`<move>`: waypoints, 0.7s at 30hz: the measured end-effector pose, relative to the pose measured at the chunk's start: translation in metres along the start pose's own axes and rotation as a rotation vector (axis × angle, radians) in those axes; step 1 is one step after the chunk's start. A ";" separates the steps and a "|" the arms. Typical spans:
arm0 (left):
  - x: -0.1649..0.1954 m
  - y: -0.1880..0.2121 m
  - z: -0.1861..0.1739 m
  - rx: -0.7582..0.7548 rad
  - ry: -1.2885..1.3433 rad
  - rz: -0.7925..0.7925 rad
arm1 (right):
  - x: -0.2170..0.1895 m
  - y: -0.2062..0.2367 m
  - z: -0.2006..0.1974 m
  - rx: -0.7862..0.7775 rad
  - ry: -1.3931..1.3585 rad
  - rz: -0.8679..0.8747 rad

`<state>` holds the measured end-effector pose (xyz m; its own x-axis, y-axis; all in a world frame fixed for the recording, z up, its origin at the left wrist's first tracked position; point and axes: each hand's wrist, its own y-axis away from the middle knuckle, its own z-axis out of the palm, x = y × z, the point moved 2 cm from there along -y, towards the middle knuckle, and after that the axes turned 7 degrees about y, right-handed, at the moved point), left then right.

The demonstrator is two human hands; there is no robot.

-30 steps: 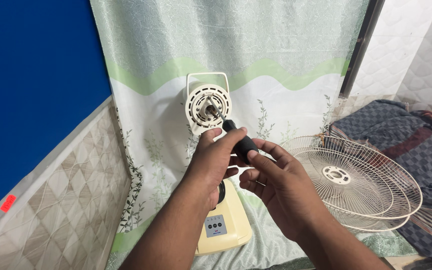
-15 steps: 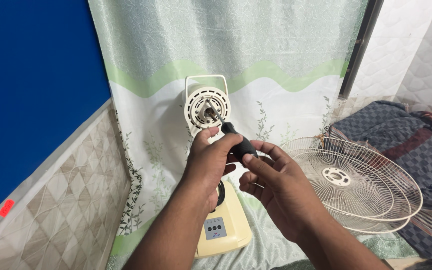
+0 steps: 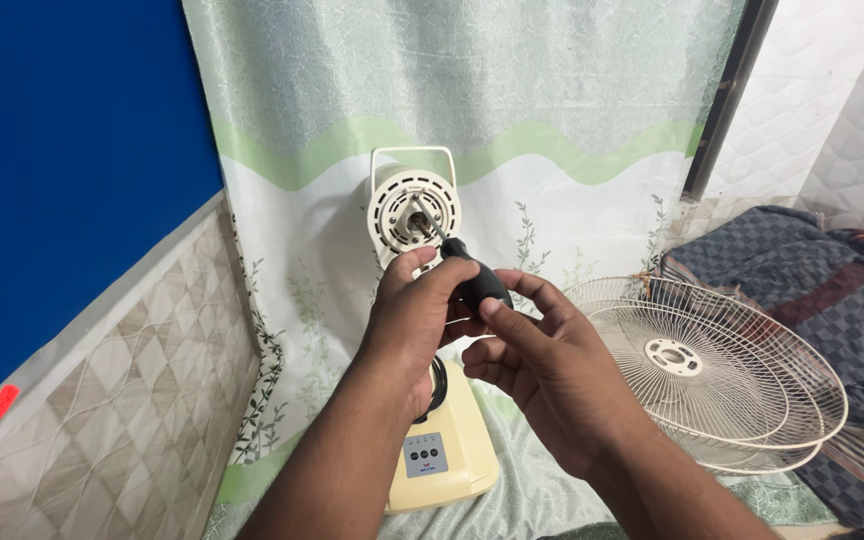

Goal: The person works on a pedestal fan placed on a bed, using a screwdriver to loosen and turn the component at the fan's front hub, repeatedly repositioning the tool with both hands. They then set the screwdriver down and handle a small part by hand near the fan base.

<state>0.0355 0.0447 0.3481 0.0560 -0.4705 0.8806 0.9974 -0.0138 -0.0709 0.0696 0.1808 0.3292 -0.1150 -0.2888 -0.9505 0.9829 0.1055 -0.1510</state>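
Both hands are curling around a screwdriver (image 3: 474,280) at frame centre: left hand (image 3: 414,315) gripping its black handle, right hand (image 3: 542,365) half-closed, fingertips touching it. Its tip is meeting the fan motor (image 3: 413,212).

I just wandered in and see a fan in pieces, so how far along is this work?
Done: the round white wire fan guards already lie off to the side, leaving the cream table fan's motor housing bare, with no blades visible on it. In hand: both hands, left hand and right hand, grip a black-handled screwdriver, its tip at the motor's front face. Left: the housing remains on its cream base.
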 end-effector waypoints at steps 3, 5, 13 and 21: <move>-0.002 0.001 0.002 0.023 -0.074 0.008 | -0.002 0.000 -0.002 0.011 0.003 -0.003; -0.002 0.002 0.003 0.037 -0.138 -0.005 | -0.001 -0.001 -0.004 0.008 0.028 0.003; -0.005 0.004 0.001 0.038 -0.234 -0.049 | 0.002 -0.002 -0.005 0.018 0.074 0.028; 0.000 0.002 -0.002 0.013 -0.146 0.021 | 0.001 -0.002 -0.001 0.002 0.083 0.048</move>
<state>0.0377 0.0434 0.3469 0.0824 -0.3367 0.9380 0.9963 0.0067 -0.0852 0.0672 0.1810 0.3282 -0.0789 -0.2034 -0.9759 0.9878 0.1156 -0.1040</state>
